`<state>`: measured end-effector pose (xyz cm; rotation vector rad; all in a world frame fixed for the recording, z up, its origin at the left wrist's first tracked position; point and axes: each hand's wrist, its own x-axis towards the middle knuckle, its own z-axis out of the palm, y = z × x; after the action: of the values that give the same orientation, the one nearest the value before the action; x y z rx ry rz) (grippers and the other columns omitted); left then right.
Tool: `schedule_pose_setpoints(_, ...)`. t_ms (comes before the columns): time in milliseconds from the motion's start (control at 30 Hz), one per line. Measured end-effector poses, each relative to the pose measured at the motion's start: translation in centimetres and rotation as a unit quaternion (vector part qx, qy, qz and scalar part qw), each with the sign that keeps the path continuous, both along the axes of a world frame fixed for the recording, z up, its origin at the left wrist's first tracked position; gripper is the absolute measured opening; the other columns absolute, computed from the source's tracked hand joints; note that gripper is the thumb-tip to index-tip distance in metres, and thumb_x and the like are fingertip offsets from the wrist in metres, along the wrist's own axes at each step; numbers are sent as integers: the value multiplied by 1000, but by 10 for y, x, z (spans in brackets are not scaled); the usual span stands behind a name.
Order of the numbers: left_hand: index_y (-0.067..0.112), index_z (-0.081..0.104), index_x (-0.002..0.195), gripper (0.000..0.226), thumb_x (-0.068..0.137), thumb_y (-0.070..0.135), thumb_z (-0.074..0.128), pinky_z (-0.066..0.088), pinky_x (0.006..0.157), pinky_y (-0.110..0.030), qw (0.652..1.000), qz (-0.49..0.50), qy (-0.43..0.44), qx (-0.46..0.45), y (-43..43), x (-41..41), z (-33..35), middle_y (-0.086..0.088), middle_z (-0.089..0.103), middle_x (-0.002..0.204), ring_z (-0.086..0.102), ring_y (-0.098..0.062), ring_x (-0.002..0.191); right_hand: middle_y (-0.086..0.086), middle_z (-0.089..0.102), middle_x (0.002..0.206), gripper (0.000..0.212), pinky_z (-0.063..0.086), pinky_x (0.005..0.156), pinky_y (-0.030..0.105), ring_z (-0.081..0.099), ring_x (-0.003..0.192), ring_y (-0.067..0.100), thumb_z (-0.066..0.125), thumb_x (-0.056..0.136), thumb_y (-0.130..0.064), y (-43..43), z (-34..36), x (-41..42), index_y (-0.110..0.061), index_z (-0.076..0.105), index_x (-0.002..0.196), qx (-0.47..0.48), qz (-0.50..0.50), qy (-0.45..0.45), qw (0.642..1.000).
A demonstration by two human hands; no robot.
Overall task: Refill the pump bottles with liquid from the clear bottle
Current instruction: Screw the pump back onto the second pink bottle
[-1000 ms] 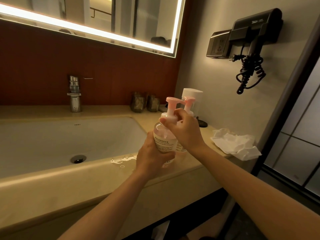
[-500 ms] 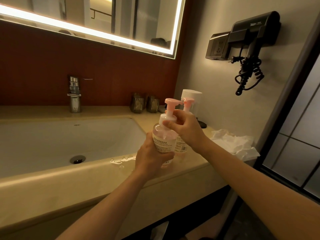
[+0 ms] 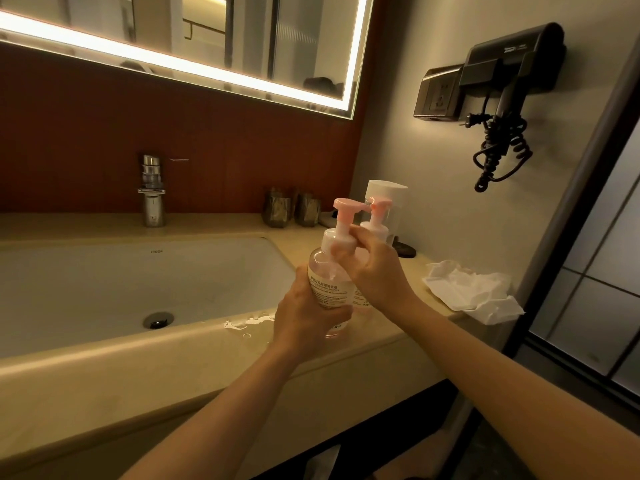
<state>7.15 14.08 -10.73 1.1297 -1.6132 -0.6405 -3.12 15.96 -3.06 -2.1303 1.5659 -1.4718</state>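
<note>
two hands split the job: left hand (image 3: 304, 317) wraps the pump bottle (image 3: 327, 284) steady; right hand (image 3: 377, 271) pinches its collar (image 3: 336, 242) to twist.

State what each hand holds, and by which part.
The left hand grips the nearer clear plastic pump bottle with the pink pump head round its lower body; the right hand grips its white collar.

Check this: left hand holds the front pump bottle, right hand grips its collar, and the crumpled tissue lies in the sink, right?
Not the sink: the head view shows the crumpled tissue on the counter, right of the front pump bottle.
</note>
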Motion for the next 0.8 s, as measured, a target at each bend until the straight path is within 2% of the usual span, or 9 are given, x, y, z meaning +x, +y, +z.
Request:
schedule_pose_setpoints(67,25,37,116,70,63,32,82,54,75,-34,1000,-1,0,3,0,0,-1,7,59,101,60,-15,91,3,63,111,45,47,83,26,53,91,8,67,81,-35,-4,-1,0,-10,56,117,-46,-54,26,997)
schedule_pose_setpoints(133,24,37,119,71,64,31,81,53,77,-32,1000,-5,4,6,0,-1,-1,6,59,105,59,-15,93,3,61,106,60,47,82,26,55,91,11,71,73,-44,-8,1,2,-13,49,119,-46,-86,32,995)
schedule_pose_setpoints(267,21,36,124,73,66,29,80,52,78,-28,1000,-7,9,5,0,-1,0,4,58,111,58,-14,96,2,56,114,72,49,85,31,55,100,15,67,71,-54,-12,1,6,-18,39,127,-30,-96,57,993)
schedule_pose_setpoints(367,22,36,125,75,65,29,81,53,78,-31,1000,-7,7,1,1,0,0,3,59,110,59,-17,97,1,55,123,62,47,87,32,52,103,12,63,81,-44,-9,-1,6,-18,40,133,-26,-42,16,999)
schedule_pose_setpoints(433,23,36,123,74,65,30,81,53,76,-29,1000,-7,7,-1,1,0,0,4,59,109,59,-16,95,-2,55,117,44,46,89,31,48,98,7,56,89,-33,-4,-3,5,-13,48,128,-17,-15,4,1000)
schedule_pose_setpoints(500,23,36,123,74,65,30,81,52,75,-28,1000,-7,6,-2,1,0,0,6,58,107,59,-15,94,1,57,117,38,44,87,25,47,97,6,54,91,-30,-3,-6,3,-11,51,124,-19,-12,5,1000)
schedule_pose_setpoints(633,23,36,124,75,65,30,81,52,77,-30,1000,-6,6,2,0,-1,-1,6,58,107,59,-15,95,-1,55,105,44,40,71,11,51,90,9,66,80,-39,-8,-5,5,-13,47,110,-29,-58,7,998)
schedule_pose_setpoints(700,23,36,124,75,65,31,81,53,79,-34,1000,-7,8,5,0,-1,-2,4,58,109,59,-16,97,1,56,105,48,42,72,17,53,90,11,68,77,-43,-11,-3,7,-17,40,105,-22,-72,12,997)
schedule_pose_setpoints(800,24,37,122,74,63,31,81,55,77,-37,1000,-5,10,2,-1,0,-2,5,59,105,61,-16,93,4,54,121,54,43,79,24,52,101,13,62,82,-41,-10,0,8,-15,40,125,-5,-43,7,999)
